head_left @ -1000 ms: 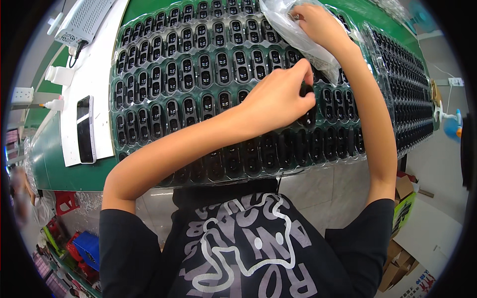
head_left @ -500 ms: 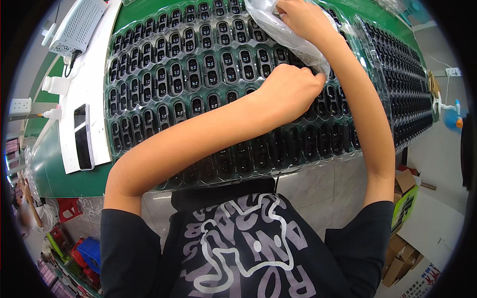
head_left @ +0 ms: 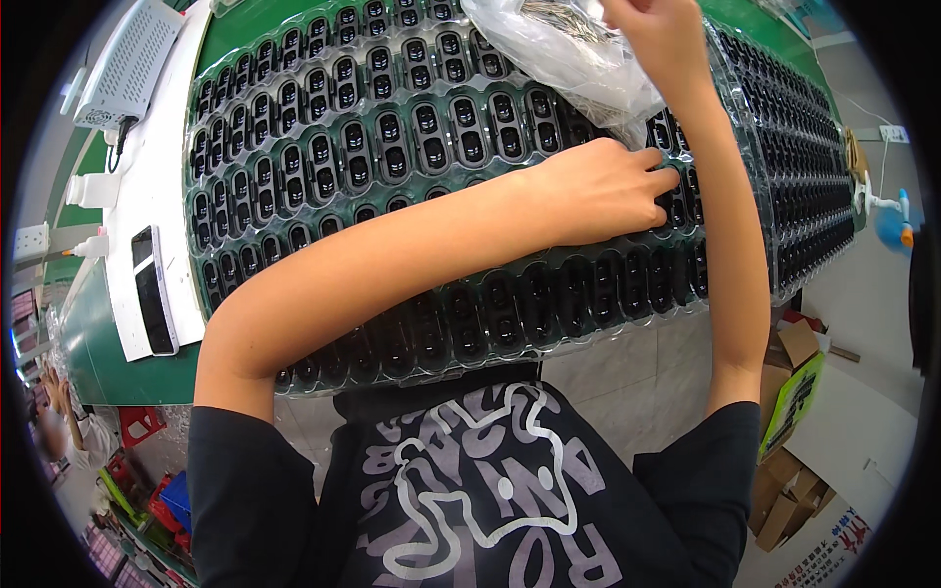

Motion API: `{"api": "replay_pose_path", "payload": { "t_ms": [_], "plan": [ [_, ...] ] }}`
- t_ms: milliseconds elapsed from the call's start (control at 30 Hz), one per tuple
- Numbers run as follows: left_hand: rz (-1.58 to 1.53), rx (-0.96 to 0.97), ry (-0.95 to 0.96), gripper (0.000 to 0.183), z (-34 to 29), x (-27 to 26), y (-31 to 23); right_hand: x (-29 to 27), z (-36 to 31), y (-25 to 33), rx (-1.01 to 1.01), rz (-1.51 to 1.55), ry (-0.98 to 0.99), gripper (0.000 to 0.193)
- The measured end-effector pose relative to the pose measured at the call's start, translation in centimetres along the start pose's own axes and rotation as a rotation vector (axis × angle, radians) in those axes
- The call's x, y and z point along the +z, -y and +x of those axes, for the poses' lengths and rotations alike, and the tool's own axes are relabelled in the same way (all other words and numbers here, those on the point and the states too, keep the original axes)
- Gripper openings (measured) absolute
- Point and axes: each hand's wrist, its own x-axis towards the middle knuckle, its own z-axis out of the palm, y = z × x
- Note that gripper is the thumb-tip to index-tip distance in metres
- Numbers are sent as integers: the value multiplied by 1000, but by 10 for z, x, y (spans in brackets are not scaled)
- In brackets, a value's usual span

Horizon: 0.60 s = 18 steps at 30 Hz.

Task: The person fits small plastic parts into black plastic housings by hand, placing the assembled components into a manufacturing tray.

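Note:
Clear plastic trays (head_left: 431,183) hold rows of glossy black oval parts, each with two round lens-like windows. My left hand (head_left: 622,188) lies low over the trays' right part, its bent fingers apart with nothing visible between them. Beyond it a translucent plastic bag (head_left: 593,83) rests on the trays, its mouth spread to show thin metallic pieces (head_left: 569,18) inside. My right hand (head_left: 665,44) is at the bag's right edge, by its mouth; the fingers are drawn together and partly cut off by the upper border, so what they pinch is hidden.
A stack of filled trays (head_left: 794,167) stands at the right. On the left, a white board (head_left: 147,211) carries a phone (head_left: 154,294), a perforated metal box (head_left: 129,64) with a cable, and small white bottles (head_left: 93,190). Cardboard boxes (head_left: 789,500) sit on the floor lower right.
The bag's mouth has opened out, exposing the metallic pieces. My left hand has let go of the bag's near edge, and its fingers have spread. My right hand has shifted rightward and farther away.

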Motion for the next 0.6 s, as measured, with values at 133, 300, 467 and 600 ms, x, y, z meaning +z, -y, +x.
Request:
{"api": "replay_pose_path", "payload": {
  "t_ms": [133,300,467,600],
  "plan": [
    [81,120,-7,7,5,-4,6,-28,-20,11,160,305,-60,15],
    [128,221,-31,6,6,4,11,-50,-52,34,157,414,-73,20],
    [-30,240,-228,9,-2,1,12,-62,-97,47,210,622,-211,22],
    [-474,-186,-277,19,-28,-25,-3,-52,-131,62,140,535,-371,17]
  ]
}}
